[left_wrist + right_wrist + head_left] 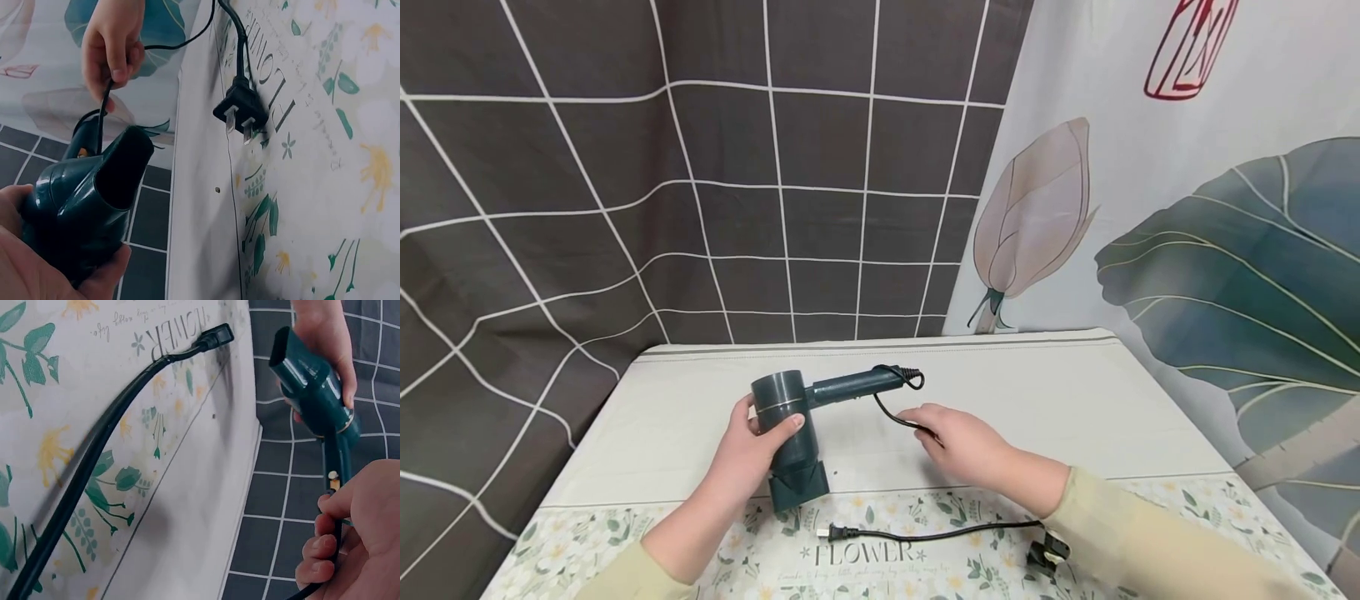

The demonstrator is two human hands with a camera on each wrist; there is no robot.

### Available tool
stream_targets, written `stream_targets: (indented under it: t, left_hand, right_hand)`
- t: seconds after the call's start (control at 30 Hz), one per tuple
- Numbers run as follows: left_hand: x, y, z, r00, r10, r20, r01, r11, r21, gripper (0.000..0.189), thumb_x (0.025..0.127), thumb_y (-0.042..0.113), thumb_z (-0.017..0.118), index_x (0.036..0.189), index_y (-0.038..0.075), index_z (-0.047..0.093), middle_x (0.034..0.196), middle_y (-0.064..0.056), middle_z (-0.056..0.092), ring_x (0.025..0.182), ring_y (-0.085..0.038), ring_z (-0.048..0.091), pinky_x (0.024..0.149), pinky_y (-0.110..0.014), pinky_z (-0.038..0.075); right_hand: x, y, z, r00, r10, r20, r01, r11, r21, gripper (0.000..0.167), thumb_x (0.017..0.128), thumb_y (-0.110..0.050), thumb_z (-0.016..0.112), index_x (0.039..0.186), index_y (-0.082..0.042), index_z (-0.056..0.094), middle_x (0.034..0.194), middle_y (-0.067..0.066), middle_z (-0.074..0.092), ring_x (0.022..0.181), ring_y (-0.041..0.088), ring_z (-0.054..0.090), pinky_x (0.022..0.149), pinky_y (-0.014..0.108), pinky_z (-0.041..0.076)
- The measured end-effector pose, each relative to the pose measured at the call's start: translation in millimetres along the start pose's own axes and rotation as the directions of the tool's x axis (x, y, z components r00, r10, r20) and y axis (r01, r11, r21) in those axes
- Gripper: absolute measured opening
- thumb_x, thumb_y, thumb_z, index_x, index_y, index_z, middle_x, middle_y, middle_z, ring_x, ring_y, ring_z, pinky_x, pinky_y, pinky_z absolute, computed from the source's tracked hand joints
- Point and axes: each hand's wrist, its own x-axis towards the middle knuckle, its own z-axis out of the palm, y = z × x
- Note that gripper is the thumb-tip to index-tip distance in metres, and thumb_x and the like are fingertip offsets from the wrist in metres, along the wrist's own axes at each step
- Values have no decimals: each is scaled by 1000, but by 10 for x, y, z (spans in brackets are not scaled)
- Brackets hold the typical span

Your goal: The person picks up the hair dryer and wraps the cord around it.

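Hair dryer (797,450) raised above the table (662,433), left hand (752,450) curled round its barrel, thumb across the near side, right hand (962,446) pinching the black cord (92,455) near the handle's end, both forearms stretched forward

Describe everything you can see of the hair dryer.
The dryer is dark teal, glossy and plastic-looking, with a thin pale ring round its barrel, a flattened nozzle, a handle and a black cord. The left hand grips the barrel above the table, nozzle at the near end, handle pointing right. The cord curls across the handle's end, then runs to the right hand.
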Motion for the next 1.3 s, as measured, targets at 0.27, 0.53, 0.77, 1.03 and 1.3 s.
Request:
stream_targets:
  t: [0.27,0.53,0.77,1.03,1.3]
  left_hand:
    - [-2,1,-7,1000,-2,22,0,997,76,108,87,58,68,157,5,6,145,-31,42,127,-44,51,103,-63,37]
    - [-38,-9,11,998,17,59,-26,987,160,107,86,59,68,156,3,10,142,-36,42,122,-47,54,96,-64,43]
    - [-64,-25,25,997,4,80,-20,981,194,105,85,56,71,155,2,15,136,-34,48,112,-41,61,90,-59,49]
    - [-73,-55,28,995,-2,97,-20,974,224,100,84,53,73,154,5,21,134,-30,53,105,-33,65,86,-56,51]
    - [-87,-39,21,995,4,103,-31,967,254,93,85,51,72,153,7,26,129,-26,58,102,-30,65,84,-54,51]
  right_hand:
    - [39,31,-122,987,-120,-107,109,988,-105,24,98,-10,61,119,-15,70,93,-6,62,75,7,53,69,30,49]
    - [68,86,-240,951,-259,-172,229,957,-177,22,95,-8,65,111,-19,75,81,-9,52,66,5,42,58,21,40]
    - [91,138,-297,939,-289,-187,258,950,-177,24,92,-8,69,110,-23,76,83,-10,53,67,5,43,57,21,40]
    - [134,190,-296,952,-221,-213,197,972,-129,16,91,-24,75,106,-22,77,91,-10,56,72,3,52,61,23,45]
    - [187,259,-312,974,-137,-179,132,990,-41,16,93,-27,72,107,-21,76,98,-7,57,78,10,59,69,28,49]
